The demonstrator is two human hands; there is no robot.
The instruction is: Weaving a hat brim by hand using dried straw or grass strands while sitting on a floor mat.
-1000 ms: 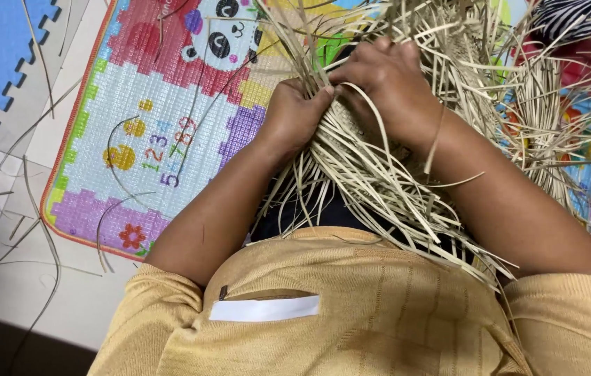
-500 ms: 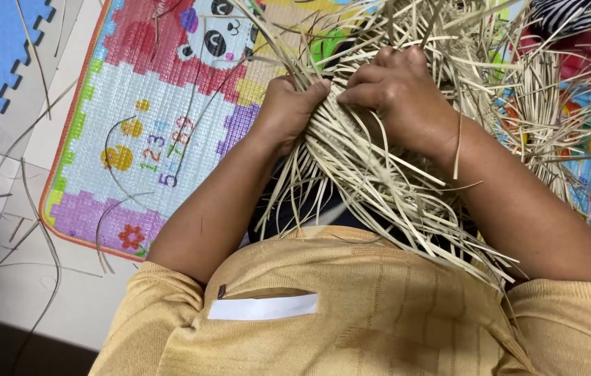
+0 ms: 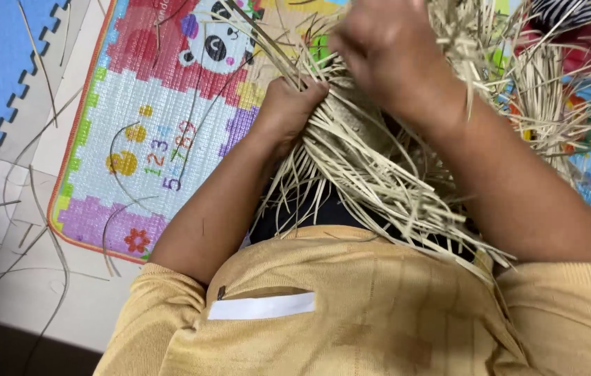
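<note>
A thick bundle of pale dried straw strips lies across my lap, its loose ends fanning toward my yellow shirt. My left hand grips the bundle at its left side, fingers curled into the strands. Blurred with motion, my right hand is raised above the bundle near the top edge, fingers closed among the straw; whether it holds strands I cannot tell clearly.
A colourful children's play mat with a panda picture and numerals lies to the left. Blue and grey foam floor tiles lie beyond it. Loose straw strips litter the floor, and more straw is piled at the right.
My right hand has lifted up and away from the bundle toward the top of the view. The left hand keeps its grip in the same place.
</note>
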